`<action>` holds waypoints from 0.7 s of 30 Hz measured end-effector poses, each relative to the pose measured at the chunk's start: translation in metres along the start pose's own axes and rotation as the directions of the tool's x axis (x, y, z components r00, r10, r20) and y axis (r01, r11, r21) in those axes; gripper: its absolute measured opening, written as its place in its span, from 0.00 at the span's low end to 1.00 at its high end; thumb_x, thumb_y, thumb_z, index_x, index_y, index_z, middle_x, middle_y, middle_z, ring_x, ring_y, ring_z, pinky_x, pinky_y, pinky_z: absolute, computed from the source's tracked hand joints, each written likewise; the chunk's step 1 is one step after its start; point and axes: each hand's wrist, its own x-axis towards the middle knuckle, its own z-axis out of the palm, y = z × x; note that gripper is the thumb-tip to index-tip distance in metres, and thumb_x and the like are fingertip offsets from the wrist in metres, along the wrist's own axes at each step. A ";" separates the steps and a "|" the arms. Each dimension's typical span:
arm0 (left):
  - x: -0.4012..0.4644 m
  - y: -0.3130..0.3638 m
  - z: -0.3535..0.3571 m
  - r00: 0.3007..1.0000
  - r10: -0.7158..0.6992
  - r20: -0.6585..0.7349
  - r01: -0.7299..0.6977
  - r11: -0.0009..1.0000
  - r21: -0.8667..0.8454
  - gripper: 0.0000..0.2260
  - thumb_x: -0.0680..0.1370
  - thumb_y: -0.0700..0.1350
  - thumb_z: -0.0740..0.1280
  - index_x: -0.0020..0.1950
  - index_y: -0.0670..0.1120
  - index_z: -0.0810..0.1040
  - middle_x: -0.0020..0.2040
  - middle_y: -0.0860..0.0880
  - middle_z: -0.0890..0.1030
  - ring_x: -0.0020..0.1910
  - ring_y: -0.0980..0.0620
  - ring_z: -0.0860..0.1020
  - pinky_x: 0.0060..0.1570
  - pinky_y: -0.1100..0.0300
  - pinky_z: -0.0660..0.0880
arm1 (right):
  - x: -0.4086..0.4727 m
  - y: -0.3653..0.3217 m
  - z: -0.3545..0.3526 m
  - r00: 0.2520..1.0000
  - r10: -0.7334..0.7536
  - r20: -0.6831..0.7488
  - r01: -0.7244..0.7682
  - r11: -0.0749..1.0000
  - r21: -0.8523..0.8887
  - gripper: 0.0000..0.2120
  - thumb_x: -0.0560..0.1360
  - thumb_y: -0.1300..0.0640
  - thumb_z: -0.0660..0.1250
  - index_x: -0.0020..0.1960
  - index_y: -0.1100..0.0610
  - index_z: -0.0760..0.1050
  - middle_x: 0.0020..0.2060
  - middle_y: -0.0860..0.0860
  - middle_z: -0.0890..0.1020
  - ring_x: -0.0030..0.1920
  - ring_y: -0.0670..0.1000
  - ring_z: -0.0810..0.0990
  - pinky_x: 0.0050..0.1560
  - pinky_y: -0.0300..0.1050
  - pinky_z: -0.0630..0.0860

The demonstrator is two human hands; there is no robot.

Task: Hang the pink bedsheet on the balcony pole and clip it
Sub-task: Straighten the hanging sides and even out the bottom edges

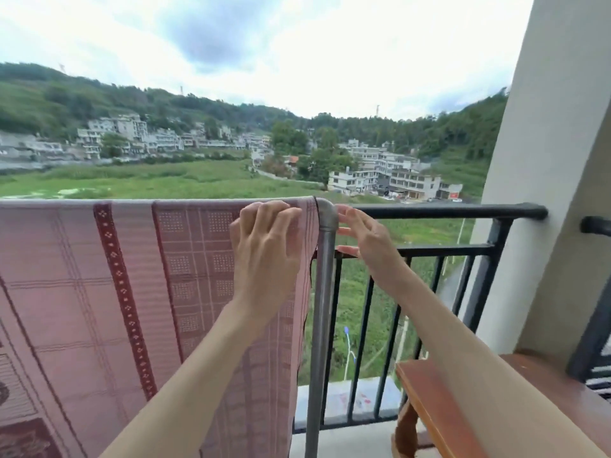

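The pink bedsheet (pixel 115 276), patterned with dark red stripes and squares, hangs draped over the grey metal pole (pixel 325 259), covering the top bar from the left edge up to the pole's right corner. My left hand (pixel 264 249) lies on the sheet near its top right edge, fingers curled over the fabric at the bar. My right hand (pixel 367 236) hovers just right of the pole's bend, fingers spread and holding nothing. No clip is in view.
A black balcony railing (pixel 446 211) runs behind the pole to a beige pillar (pixel 535 193) on the right. A reddish wooden bench (pixel 429 408) stands at the lower right. Fields and buildings lie far below.
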 end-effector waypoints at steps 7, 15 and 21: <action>0.014 0.022 0.020 0.991 -0.133 -0.026 0.136 0.963 0.234 0.15 0.71 0.57 0.67 0.47 0.47 0.75 0.51 0.49 0.75 0.55 0.52 0.64 0.56 0.54 0.64 | 0.061 -0.003 -0.006 0.895 -0.026 0.445 -0.069 0.978 0.196 0.17 0.81 0.52 0.52 0.51 0.57 0.78 0.42 0.46 0.85 0.44 0.43 0.82 0.45 0.38 0.77; 0.012 0.040 0.029 0.961 -0.247 -0.124 0.273 0.920 0.283 0.12 0.73 0.53 0.66 0.48 0.45 0.75 0.52 0.49 0.73 0.56 0.54 0.65 0.59 0.62 0.64 | 0.100 0.010 -0.005 0.644 -0.131 0.753 -0.231 0.906 0.355 0.13 0.73 0.53 0.62 0.41 0.58 0.82 0.36 0.51 0.84 0.35 0.47 0.81 0.45 0.44 0.74; 0.014 0.057 0.033 0.939 -0.320 -0.123 0.343 0.862 0.375 0.10 0.73 0.47 0.69 0.50 0.43 0.75 0.53 0.50 0.71 0.57 0.54 0.67 0.61 0.56 0.71 | 0.118 0.003 -0.008 0.501 -0.174 0.848 -0.220 0.922 0.319 0.12 0.68 0.54 0.67 0.46 0.60 0.81 0.40 0.52 0.84 0.39 0.49 0.81 0.42 0.40 0.78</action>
